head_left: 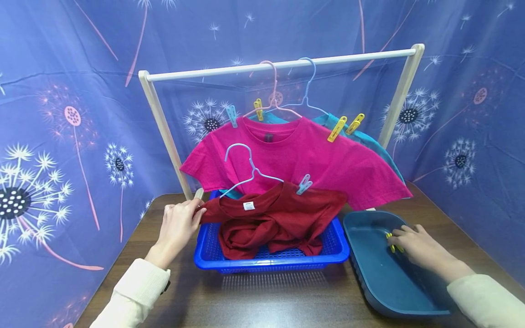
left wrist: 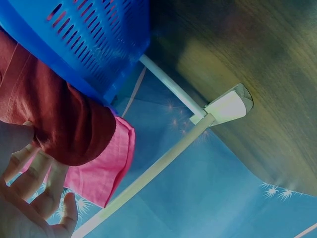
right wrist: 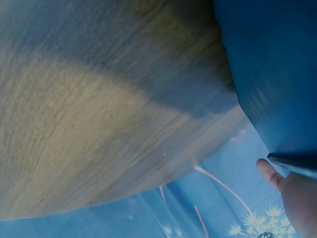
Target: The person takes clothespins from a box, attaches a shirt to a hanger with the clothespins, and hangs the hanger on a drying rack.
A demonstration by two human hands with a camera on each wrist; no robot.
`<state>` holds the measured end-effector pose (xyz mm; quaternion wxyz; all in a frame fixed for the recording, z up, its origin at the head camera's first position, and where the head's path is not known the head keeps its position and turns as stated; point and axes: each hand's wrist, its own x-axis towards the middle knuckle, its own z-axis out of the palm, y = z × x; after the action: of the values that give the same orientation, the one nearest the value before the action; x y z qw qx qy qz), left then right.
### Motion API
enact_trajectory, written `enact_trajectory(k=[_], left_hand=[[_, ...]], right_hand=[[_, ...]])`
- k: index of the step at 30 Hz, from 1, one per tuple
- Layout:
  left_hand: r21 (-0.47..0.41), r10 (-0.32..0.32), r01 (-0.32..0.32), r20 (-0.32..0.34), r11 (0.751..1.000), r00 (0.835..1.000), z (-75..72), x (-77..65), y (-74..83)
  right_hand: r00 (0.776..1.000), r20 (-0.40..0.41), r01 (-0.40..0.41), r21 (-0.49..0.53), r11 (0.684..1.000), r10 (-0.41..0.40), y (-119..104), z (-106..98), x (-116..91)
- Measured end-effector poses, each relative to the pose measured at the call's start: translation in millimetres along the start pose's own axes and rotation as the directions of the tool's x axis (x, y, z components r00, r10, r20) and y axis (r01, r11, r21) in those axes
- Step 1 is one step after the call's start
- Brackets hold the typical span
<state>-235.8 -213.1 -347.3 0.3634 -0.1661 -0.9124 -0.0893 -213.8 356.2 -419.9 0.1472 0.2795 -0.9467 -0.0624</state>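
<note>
My left hand (head_left: 180, 225) pinches the shoulder end of a dark red T-shirt (head_left: 279, 205); in the left wrist view its thumb and fingers (left wrist: 37, 183) meet at the cloth's edge. A light blue hanger (head_left: 253, 171) pokes out of that shirt's neck, and a pale blue clothespin (head_left: 304, 184) clips its other shoulder. The shirt's lower part lies bunched in a blue basket (head_left: 270, 263). Inside a dark teal tray (head_left: 379, 278), my right hand (head_left: 422, 248) has its fingertips curled on a yellow clothespin (head_left: 393, 243), partly covered by the fingers.
Behind the basket stands a rack with a white rail (head_left: 229, 69) and wooden posts. From it hang a pink T-shirt (head_left: 287, 159) and a turquoise shirt (head_left: 369, 141) on hangers, clipped with clothespins. A patterned curtain (head_left: 74, 159) surrounds the wooden table (head_left: 180, 291).
</note>
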Motion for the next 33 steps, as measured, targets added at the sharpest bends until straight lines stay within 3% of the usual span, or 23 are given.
enact_trajectory(k=[10,17,24,33], left_hand=[[0.004,0.004,-0.003,-0.007,1.000,1.000,1.4,1.0,0.0],[0.000,-0.008,0.008,0.001,1.000,1.000,1.3,0.7,-0.1],[-0.010,-0.001,0.001,-0.012,1.000,1.000,0.6,1.2,0.2],[-0.033,0.021,-0.022,-0.026,0.999,0.999,0.7,2.3,-2.1]], right_hand=[[0.999,-0.039,0.013,0.040,0.999,-0.012,-2.5,3.1,-3.4],[1.000,0.000,-0.027,0.130,0.991,0.027,-1.0,-0.6,-2.5],[0.998,-0.057,0.022,0.093,0.995,-0.016,0.9,0.9,-0.8],[0.997,0.056,-0.061,0.128,0.990,0.054,-2.1,3.0,-3.5]])
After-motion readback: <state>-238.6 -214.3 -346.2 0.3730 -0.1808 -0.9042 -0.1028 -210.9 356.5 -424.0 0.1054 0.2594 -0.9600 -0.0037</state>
